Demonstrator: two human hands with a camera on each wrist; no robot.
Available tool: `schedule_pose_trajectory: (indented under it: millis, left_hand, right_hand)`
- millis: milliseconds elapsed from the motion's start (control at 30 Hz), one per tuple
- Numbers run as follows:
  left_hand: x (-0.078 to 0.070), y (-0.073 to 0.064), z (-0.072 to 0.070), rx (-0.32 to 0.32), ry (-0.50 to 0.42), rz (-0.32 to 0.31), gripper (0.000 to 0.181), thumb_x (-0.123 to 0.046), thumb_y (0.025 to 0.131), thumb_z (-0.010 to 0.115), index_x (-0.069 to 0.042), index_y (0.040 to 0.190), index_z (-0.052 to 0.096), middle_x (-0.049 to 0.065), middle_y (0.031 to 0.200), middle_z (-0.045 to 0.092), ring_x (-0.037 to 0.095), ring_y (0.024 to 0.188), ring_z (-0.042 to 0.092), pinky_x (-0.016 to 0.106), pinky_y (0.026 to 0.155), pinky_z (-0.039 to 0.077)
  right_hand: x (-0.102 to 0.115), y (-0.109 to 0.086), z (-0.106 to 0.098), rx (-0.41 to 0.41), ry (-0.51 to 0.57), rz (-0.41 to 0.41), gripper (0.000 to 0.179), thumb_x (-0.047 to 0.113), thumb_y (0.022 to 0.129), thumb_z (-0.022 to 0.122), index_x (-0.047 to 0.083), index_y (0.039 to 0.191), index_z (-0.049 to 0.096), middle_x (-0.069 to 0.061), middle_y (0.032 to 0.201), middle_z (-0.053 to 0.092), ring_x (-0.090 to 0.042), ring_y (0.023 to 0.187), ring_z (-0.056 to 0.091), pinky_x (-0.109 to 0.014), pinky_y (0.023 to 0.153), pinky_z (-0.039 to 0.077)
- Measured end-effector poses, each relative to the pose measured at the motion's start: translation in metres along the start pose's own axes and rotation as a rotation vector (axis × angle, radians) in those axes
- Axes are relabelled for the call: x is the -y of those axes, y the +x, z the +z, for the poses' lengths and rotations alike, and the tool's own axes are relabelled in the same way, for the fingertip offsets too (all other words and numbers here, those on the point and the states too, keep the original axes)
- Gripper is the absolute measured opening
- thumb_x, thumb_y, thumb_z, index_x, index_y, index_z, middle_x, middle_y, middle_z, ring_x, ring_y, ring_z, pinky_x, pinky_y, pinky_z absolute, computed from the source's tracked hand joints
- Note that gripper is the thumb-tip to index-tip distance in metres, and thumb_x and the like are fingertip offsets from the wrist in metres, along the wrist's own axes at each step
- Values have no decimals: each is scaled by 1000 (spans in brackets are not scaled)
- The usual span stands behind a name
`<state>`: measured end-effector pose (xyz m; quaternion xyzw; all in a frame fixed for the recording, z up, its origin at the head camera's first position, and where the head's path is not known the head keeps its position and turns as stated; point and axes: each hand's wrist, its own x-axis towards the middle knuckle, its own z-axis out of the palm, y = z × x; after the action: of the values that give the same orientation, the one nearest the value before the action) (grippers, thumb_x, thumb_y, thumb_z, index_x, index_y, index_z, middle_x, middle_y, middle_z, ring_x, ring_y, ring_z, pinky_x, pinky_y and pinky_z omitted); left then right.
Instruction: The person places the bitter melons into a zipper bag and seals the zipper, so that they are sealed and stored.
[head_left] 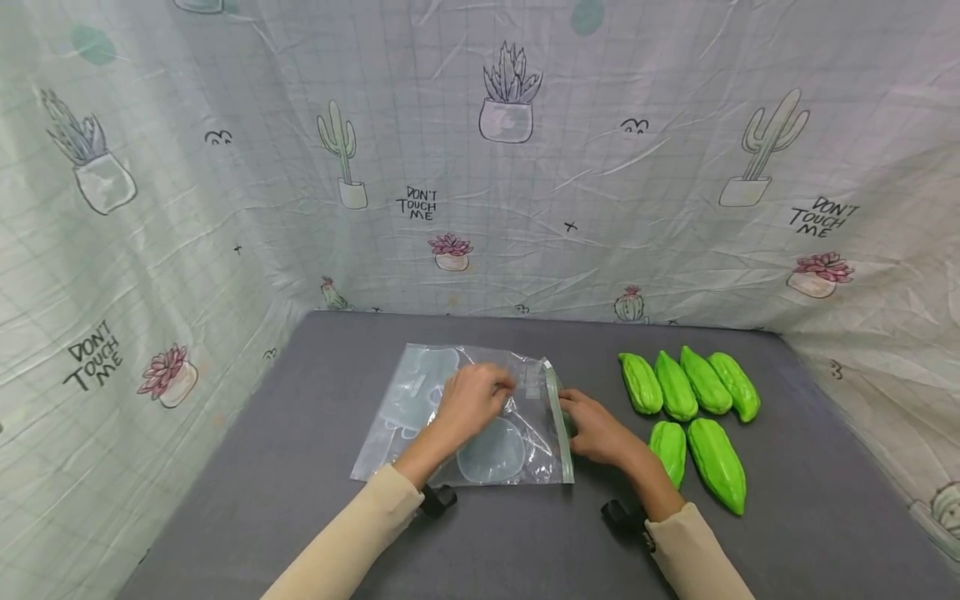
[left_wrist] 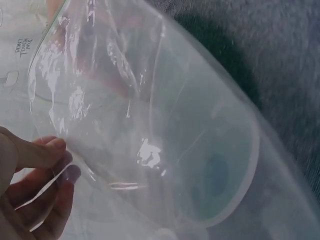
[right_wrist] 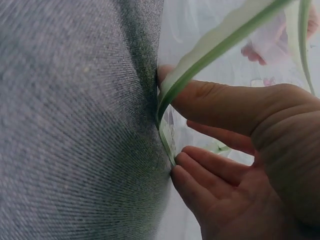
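Observation:
A clear plastic zip bag (head_left: 491,450) with pale printed shapes and a green-edged mouth lies flat on the table, its mouth to the right. My left hand (head_left: 472,396) is over the bag; in the left wrist view its thumb and fingers (left_wrist: 60,150) pinch the raised upper film. At the mouth is my right hand (head_left: 596,429). The right wrist view has its thumb (right_wrist: 215,102) and fingers (right_wrist: 205,175) spread apart, touching the bag's green edge strip (right_wrist: 187,75), which bows up from the table. Contents inside the bag are not visible.
Several bright green, ridged, pointed vegetables (head_left: 705,379) lie in two rows right of my right hand. The grey table (head_left: 300,467) is enclosed by a printed cloth curtain (head_left: 570,183) at the back and sides. Both wrists wear black straps.

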<state>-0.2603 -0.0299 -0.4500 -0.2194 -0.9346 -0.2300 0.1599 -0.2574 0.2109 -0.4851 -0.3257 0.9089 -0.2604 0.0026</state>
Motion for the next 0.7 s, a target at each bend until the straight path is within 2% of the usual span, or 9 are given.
schedule_pose_trajectory:
  millis: [167, 333, 533, 700]
  left_hand:
    - [2, -5, 3, -10, -6, -11, 9, -16, 87, 80, -20, 96, 83, -3, 97, 80, 17, 83, 74, 23, 61, 53]
    - [4, -6, 4, -36, -53, -65, 9, -16, 87, 82, -17, 96, 82, -5, 96, 81, 17, 83, 75, 25, 60, 52]
    - [5, -4, 6, -33, -54, -44, 6, -17, 87, 82, -16, 93, 82, -4, 94, 81, 18, 81, 75, 27, 61, 53]
    - [9, -9, 10, -59, -71, -55, 6, -19, 88, 81, -18, 93, 83, -2, 97, 81, 18, 87, 77, 34, 71, 59]
  right_hand:
    - [-3, -1, 1, -4, 24, 16, 59, 9, 80, 83, -5, 133, 63, -27, 140, 57, -46, 129, 57, -60, 105, 50]
    - [-7, 0, 0, 0, 10, 27, 59, 10, 80, 83, -5, 133, 62, -26, 143, 56, -47, 131, 56, -61, 106, 49]
    - [-8, 1, -1, -14, 15, 22, 59, 9, 80, 82, -4, 134, 62, -25, 141, 58, -46, 130, 57, -60, 105, 50]
    - [-8, -1, 1, -6, 23, 36, 61, 10, 80, 83, -4, 136, 61, -27, 144, 56, -48, 132, 55, -62, 106, 49]
